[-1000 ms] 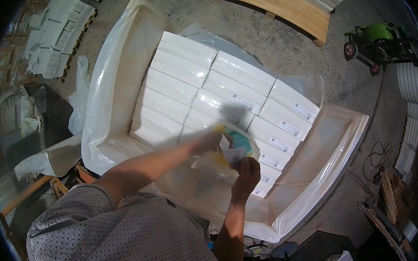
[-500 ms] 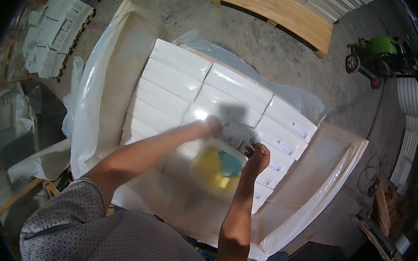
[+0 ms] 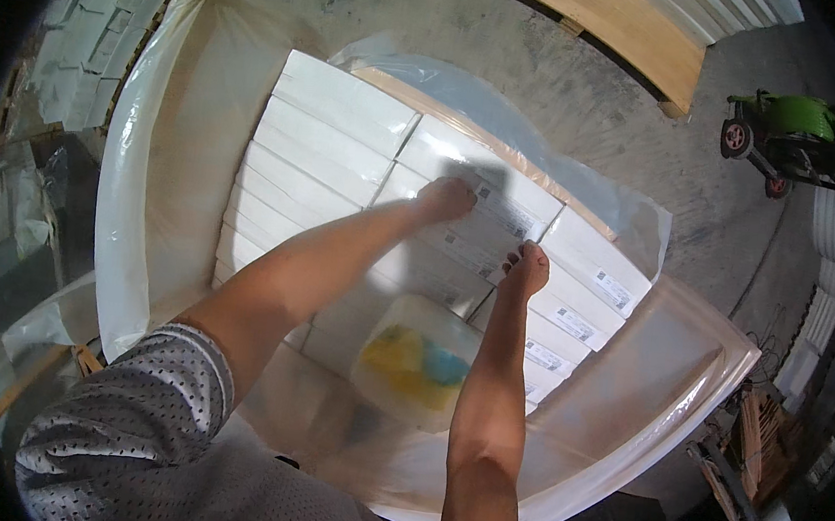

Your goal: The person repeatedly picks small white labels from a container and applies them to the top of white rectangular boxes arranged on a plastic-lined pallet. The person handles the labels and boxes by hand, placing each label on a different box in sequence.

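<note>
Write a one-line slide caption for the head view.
Both hands, left and right, press on stacked white boxes inside a clear plastic liner.

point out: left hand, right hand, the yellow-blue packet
left hand [image 3: 445, 200], head view, back of the hand, resting on a white box.
right hand [image 3: 525, 269], head view, knuckles, on the box row.
yellow-blue packet [image 3: 415, 361], head view, its coloured middle.

One head-worn fisheye camera looks steeply down from above, close over stacked white boxes [image 3: 352, 104].
</note>
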`<state>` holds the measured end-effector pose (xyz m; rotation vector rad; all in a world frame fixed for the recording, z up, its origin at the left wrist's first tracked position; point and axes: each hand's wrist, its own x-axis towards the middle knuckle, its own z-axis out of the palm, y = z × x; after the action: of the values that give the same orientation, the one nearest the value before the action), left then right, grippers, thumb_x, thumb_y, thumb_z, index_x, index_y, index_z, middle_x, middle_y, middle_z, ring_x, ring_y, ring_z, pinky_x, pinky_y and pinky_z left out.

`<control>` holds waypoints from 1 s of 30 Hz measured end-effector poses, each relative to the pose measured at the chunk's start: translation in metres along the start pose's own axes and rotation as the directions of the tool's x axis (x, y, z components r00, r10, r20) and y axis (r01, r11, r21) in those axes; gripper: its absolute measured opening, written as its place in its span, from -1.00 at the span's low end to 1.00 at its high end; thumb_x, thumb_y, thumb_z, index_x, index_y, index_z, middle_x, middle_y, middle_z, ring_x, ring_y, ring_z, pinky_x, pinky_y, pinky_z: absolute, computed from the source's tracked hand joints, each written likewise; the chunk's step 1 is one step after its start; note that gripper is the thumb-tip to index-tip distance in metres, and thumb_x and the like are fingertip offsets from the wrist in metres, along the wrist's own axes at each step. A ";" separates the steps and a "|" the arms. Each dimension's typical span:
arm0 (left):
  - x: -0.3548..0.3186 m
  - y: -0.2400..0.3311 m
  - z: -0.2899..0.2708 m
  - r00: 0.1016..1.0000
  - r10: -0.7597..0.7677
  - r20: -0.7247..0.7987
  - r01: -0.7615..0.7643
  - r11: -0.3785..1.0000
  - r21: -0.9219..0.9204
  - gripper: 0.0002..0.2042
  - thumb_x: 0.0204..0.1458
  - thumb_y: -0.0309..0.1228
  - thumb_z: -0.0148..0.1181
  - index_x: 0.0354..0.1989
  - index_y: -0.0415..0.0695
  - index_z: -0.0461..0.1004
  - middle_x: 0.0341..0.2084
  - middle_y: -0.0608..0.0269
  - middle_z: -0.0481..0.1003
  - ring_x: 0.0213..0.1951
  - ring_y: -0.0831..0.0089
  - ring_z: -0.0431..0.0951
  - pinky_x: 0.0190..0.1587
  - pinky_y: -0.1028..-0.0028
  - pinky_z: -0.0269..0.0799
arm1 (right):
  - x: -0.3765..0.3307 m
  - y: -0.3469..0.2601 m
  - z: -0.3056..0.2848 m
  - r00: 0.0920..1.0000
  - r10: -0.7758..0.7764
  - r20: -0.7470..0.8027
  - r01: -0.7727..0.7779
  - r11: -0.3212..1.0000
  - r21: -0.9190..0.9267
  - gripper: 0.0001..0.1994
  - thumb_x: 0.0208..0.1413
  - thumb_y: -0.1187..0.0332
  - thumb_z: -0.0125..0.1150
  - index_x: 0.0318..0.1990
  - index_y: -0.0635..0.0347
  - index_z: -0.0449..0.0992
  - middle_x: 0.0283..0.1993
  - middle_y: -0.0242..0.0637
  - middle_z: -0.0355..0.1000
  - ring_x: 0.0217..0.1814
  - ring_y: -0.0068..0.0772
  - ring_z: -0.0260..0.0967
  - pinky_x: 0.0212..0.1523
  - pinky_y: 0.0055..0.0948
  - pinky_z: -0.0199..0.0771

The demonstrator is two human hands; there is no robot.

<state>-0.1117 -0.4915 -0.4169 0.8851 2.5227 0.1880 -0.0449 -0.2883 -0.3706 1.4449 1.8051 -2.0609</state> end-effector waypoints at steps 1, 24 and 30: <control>0.004 -0.003 0.006 1.000 -0.008 -0.004 0.009 0.999 0.043 -0.83 0.04 -0.34 0.10 -0.25 -0.11 0.53 -0.23 0.17 0.53 -0.09 0.22 0.54 -0.06 0.29 0.50 | 0.007 0.008 0.003 0.999 -0.012 -0.030 0.012 1.000 -0.006 -0.93 0.02 0.39 0.15 -0.41 0.16 0.46 -0.46 -0.38 0.40 -0.59 -0.50 0.32 -0.66 -0.57 0.25; 0.014 -0.004 -0.015 0.921 -0.351 0.167 0.387 0.861 -0.330 -0.82 -0.03 -0.43 0.10 -0.31 -0.18 0.59 -0.26 0.09 0.57 -0.16 0.20 0.59 -0.16 0.24 0.54 | 0.016 -0.009 0.038 0.970 -0.023 0.243 0.030 0.999 -0.026 -0.71 0.08 0.24 0.20 -0.26 0.35 0.51 -0.32 -0.15 0.50 -0.30 -0.27 0.50 -0.25 -0.34 0.54; -0.021 -0.037 0.001 0.969 -0.234 -0.081 0.199 0.931 -0.305 -0.78 0.11 -0.33 0.06 -0.23 -0.17 0.57 -0.39 0.16 0.57 -0.38 0.25 0.56 -0.33 0.35 0.50 | 0.024 0.008 0.116 0.760 0.187 0.622 -0.337 0.932 0.131 -0.70 0.19 0.26 0.09 -0.11 0.36 0.47 -0.17 -0.06 0.51 -0.11 -0.17 0.50 -0.07 -0.27 0.56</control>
<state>-0.1173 -0.5335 -0.4199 0.4861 2.5836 0.5422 -0.1226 -0.3709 -0.4057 0.8414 1.0679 -2.2746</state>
